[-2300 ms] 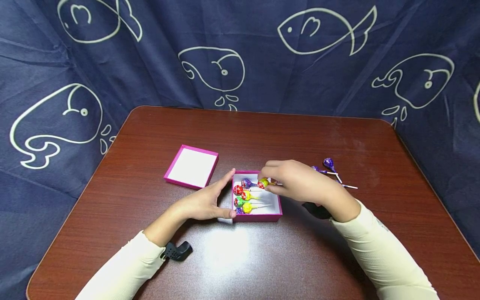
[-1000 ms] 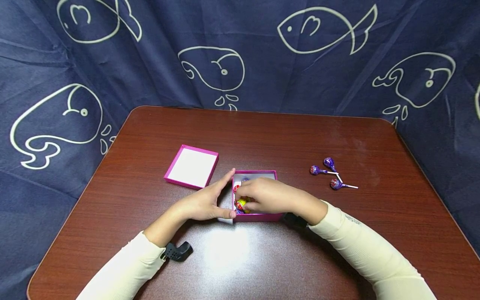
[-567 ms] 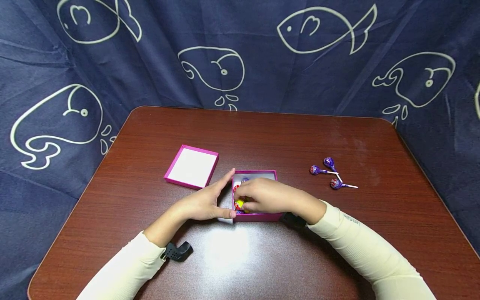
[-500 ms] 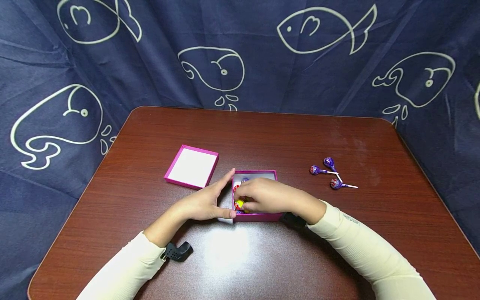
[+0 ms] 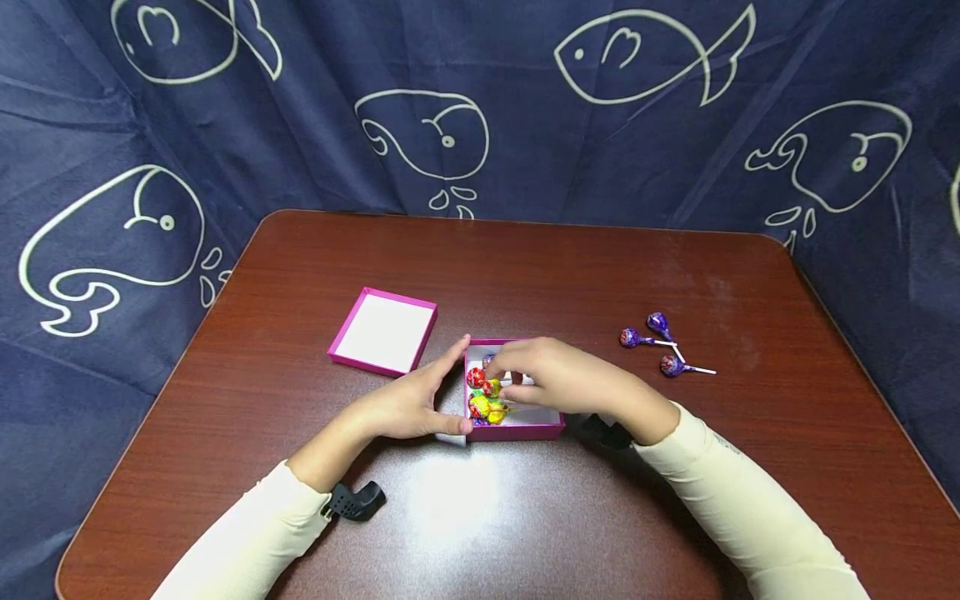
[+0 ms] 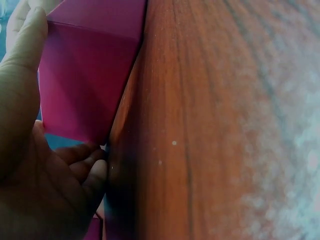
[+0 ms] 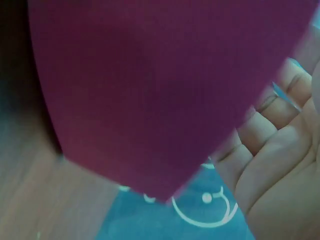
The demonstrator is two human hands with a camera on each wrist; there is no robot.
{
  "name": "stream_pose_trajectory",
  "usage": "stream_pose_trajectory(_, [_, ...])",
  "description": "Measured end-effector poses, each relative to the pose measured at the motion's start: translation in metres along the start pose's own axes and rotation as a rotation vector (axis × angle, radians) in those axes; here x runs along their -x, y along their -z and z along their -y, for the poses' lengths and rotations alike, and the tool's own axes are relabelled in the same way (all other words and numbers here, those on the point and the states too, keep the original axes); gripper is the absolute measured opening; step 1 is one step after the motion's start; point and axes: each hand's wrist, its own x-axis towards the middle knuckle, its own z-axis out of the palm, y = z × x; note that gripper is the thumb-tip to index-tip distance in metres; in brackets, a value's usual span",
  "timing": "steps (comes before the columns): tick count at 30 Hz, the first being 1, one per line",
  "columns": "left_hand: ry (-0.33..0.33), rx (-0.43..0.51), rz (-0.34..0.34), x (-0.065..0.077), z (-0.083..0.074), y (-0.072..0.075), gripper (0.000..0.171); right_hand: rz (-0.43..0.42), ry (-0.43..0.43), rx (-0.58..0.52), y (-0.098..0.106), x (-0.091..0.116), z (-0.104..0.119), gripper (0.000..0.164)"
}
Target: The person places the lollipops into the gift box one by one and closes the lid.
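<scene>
A pink box with a white inside stands mid-table in the head view. Several wrapped lollipops lie along its left side, among them a red one and a yellow-and-red one. My left hand spans the box's left side, straight thumb and forefinger touching its near and far corners. Over the box hovers my right hand, thumb and fingertips apart close above another yellow-and-red lollipop; I see nothing gripped. The box wall hides part of that hand in the right wrist view.
An upturned pink lid with a white inside lies to the left behind the box. Three purple lollipops rest on the brown table at the right. Behind hangs a blue curtain with fish and whale drawings.
My right hand brought a yellow-and-red lollipop from the box's far side to its near left, let go, and has drawn back up and right. The left hand has stayed put.
</scene>
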Motion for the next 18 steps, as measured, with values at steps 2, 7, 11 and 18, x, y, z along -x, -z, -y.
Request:
stream_pose_trajectory(2, [-0.002, 0.000, -0.003, 0.000, 0.000, 0.000, 0.116, -0.030, -0.005, -0.001, 0.006, 0.005, -0.002, 0.017])
stream_pose_trajectory(7, [0.003, 0.005, -0.002, 0.000, 0.000, 0.000, 0.116, -0.109, -0.058, 0.024, 0.017, 0.024, -0.009, 0.016])
stream_pose_trajectory(11, [0.011, 0.000, -0.003, 0.000, -0.002, 0.000, 0.116, -0.157, -0.152, 0.047, 0.025, 0.043, -0.016, 0.013])
stream_pose_trajectory(18, [0.012, -0.001, 0.001, 0.001, -0.004, 0.001, 0.116, -0.256, -0.239, 0.106, 0.037, 0.081, -0.035, 0.017])
